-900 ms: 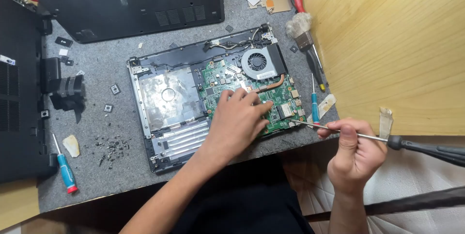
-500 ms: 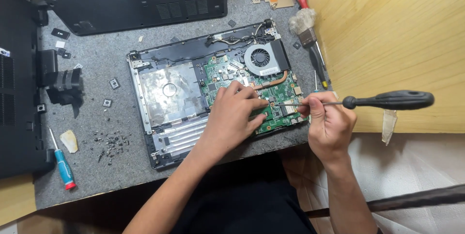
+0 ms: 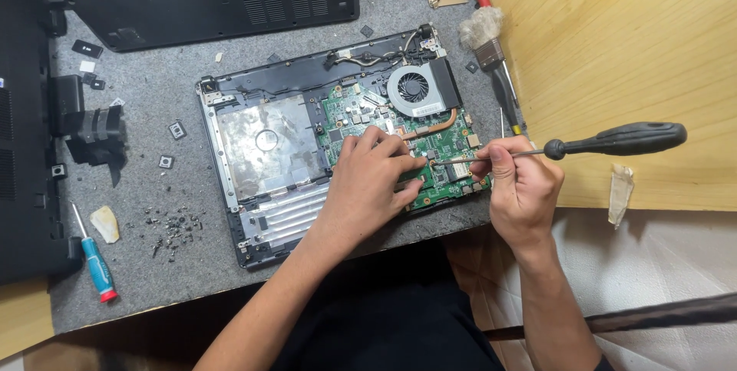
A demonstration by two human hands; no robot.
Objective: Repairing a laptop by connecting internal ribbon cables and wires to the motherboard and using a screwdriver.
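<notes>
Since the earlier frame your right hand (image 3: pixel 522 187) has swung the screwdriver (image 3: pixel 614 141) level, pinching its shaft, tip on the green board (image 3: pixel 441 148) in the opened laptop (image 3: pixel 269 156); keep your left hand (image 3: pixel 372 183) pressed flat, fingers spread, steadying it.

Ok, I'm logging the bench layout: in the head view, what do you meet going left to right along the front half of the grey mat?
Blue-handled screwdriver → pile of small screws → opened laptop base → left hand on the green circuit board → right hand → black-handled screwdriver.
</notes>
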